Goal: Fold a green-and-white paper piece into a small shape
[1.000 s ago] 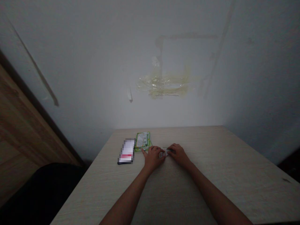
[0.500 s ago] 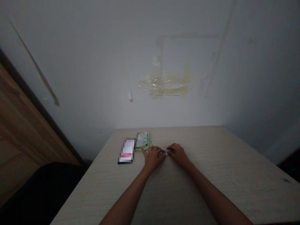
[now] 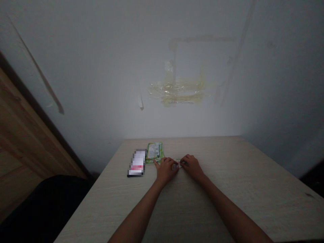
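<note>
My left hand (image 3: 167,169) rests on the table with its thumb stretched to the left. Its fingertips press on a small whitish piece (image 3: 179,163), flat like paper or film, which the fingers largely cover. From the other side my right hand (image 3: 192,166) pinches the same piece, fingers curled; something dark shows under its fingers. Just beyond my left hand lies a green and white printed packet (image 3: 155,152), close to the left thumb. Left of the packet is a phone (image 3: 138,163) with a blurred-out screen.
The pale wooden table (image 3: 227,199) meets a grey-white wall (image 3: 106,74) at its back edge. Yellowed clear tape (image 3: 182,96) sticks to the wall. At the left stand a dark rounded object (image 3: 48,206) and a wooden panel (image 3: 22,135).
The fingers of my right hand have shifted slightly on the small piece, and less of the dark part shows. My left hand, the packet and the phone stay nearly where they were.
</note>
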`<state>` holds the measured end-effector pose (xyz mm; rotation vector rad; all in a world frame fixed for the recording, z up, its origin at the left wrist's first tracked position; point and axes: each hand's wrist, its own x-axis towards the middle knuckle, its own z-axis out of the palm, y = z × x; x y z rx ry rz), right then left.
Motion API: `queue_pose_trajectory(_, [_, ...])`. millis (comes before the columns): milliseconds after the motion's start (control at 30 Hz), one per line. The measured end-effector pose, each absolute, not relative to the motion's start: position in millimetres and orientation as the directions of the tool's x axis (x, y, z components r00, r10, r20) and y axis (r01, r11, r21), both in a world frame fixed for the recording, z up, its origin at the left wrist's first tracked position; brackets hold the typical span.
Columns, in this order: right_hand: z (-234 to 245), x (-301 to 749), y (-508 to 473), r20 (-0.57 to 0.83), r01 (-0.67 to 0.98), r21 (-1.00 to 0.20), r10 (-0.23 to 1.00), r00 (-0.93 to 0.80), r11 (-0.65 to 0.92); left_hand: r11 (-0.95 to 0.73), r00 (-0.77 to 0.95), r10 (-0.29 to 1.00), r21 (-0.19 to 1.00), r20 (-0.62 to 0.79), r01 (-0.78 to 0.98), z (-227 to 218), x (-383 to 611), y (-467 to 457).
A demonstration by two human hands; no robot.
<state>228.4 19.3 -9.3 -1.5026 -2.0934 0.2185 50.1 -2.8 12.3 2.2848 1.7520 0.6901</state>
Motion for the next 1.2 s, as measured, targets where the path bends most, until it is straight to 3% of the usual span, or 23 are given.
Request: queue_pose_trajectory(1200, [-10.3, 229.2, 21.3, 0.337, 0.822, -0.446, 0.917, -0.214, 0.355, -0.392, 0.291, 0.904, 0.34, 0.312, 0.855, 11.2, 46.7, -2.5])
